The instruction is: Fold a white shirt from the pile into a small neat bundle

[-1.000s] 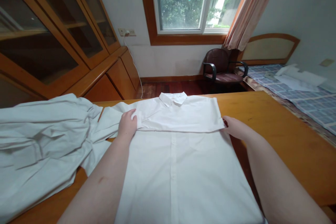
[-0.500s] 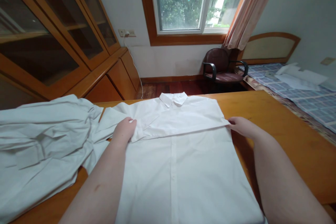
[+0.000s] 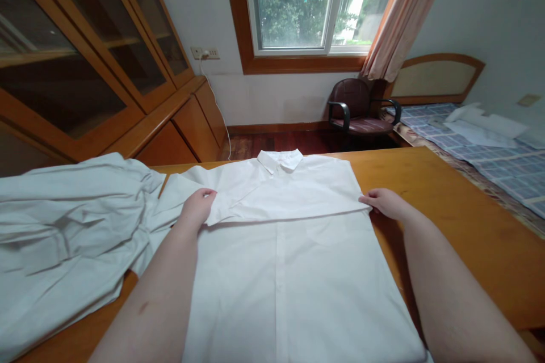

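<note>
A white button shirt [image 3: 293,272] lies flat on the wooden table [image 3: 460,221], collar at the far end. A folded band of it crosses the chest below the collar. My left hand [image 3: 196,208] pinches the left end of that fold, fingers closed on the cloth. At the fold's right corner, my right hand [image 3: 383,203] grips the edge the same way. Both forearms reach forward along the shirt's sides.
A heap of pale crumpled cloth [image 3: 63,232] covers the table's left part and touches the shirt's left sleeve. Beyond the table are wooden glass-door cabinets [image 3: 85,62], a dark armchair [image 3: 357,108] under the window, and a bed [image 3: 489,153] with folded white items.
My left hand has slid left and slightly toward me, drawing the fold's left end outward. The right hand stays at the fold's right corner with only a small shift.
</note>
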The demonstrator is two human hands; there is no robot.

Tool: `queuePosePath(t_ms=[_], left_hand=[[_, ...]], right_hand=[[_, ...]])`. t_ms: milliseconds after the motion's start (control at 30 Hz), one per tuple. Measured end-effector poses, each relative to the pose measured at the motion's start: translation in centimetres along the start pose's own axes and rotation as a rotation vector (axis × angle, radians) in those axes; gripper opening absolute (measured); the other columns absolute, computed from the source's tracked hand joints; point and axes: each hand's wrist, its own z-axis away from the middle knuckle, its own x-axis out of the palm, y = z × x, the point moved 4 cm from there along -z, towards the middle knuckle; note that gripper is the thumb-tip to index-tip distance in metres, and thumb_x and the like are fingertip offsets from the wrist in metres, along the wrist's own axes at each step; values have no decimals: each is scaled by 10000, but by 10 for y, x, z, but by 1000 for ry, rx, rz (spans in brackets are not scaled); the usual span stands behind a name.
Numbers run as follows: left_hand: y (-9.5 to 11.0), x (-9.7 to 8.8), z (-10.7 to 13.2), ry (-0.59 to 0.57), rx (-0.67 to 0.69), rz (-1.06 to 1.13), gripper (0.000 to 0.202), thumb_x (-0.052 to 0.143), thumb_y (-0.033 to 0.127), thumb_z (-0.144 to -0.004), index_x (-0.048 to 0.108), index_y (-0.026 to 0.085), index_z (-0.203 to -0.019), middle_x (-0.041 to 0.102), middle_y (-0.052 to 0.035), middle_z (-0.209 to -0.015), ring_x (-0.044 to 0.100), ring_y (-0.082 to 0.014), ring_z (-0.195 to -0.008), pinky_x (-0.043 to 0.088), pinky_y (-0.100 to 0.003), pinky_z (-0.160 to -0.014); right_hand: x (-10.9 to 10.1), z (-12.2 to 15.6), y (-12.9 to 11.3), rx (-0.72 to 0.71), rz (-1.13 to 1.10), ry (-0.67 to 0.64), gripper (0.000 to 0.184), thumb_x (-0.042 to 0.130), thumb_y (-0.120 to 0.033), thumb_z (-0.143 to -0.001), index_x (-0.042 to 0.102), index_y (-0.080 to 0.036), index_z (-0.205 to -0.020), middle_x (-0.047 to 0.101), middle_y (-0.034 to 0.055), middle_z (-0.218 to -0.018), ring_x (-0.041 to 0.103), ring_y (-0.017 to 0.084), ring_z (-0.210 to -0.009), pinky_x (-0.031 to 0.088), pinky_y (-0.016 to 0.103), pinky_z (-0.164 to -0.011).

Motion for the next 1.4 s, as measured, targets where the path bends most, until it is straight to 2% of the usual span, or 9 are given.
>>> queuePosePath(t_ms=[133,267,400,533,733,967,1133,1300,1400], left_hand=[[1,-4,8,-40,0,-52,264,507,374,-783,655,207,-922,703,-52,-869,639,-222,-778,452,-269,-642],[5,2,14,-108,37,-200,177,524,322,-753,643,216,-831,700,-55,-836,636,-225,-767,438,-272,-638],[7,4,15,-96,11,-262,295,449,459,-791,620,220,-773,687,-79,-777,631,-262,-731,427,-313,-610],[6,3,13,-80,30,-244,232,493,412,-768,618,221,-809,693,-70,-824,632,-248,-758,418,-298,-613],[4,2,10,-88,92,-177,203,498,358,-784,639,220,-833,702,-49,-868,630,-216,-792,421,-264,-635],[10,4,16,-144,62,-270,198,504,379,-782,607,212,-760,687,-61,-810,620,-227,-744,409,-284,-603],[19,0,23,-131,106,-237,315,418,474,-819,592,222,-749,681,-65,-823,617,-240,-780,414,-295,-634],[25,-1,25,-120,191,-167,279,451,445,-806,614,221,-768,690,-52,-856,621,-229,-824,417,-278,-677],[24,-1,24,-93,203,-142,284,447,443,-813,623,222,-792,694,-45,-865,623,-224,-823,417,-274,-672]], right_hand=[[-5,-2,16,-42,-104,-72,388,598,-563,-698,538,-191,-606,513,-22,-524,427,104,-490,308,237,-496],[-5,0,17,19,-90,-83,376,601,-557,-703,596,-182,-676,571,6,-547,452,111,-474,328,237,-482],[2,-4,1,97,-104,66,478,421,-594,-813,582,-173,-653,605,46,-593,516,140,-514,373,253,-516],[8,-11,-8,88,-40,240,362,497,-491,-789,616,-171,-671,611,44,-609,532,156,-554,350,253,-515],[7,-18,3,24,-363,315,335,521,-474,-760,636,-160,-776,618,30,-617,526,154,-536,369,246,-492],[3,-21,5,123,34,267,424,434,-511,-828,650,-173,-690,653,88,-675,583,209,-654,384,281,-594],[6,-22,-2,102,-8,368,440,426,-560,-820,664,-190,-802,670,74,-740,581,200,-675,377,270,-583],[7,-19,-12,-90,-235,503,358,461,-470,-818,644,-177,-913,641,36,-702,547,167,-615,389,249,-559],[3,-18,-11,-58,-153,538,335,440,-422,-840,637,-176,-954,651,52,-727,558,179,-653,395,260,-593]])
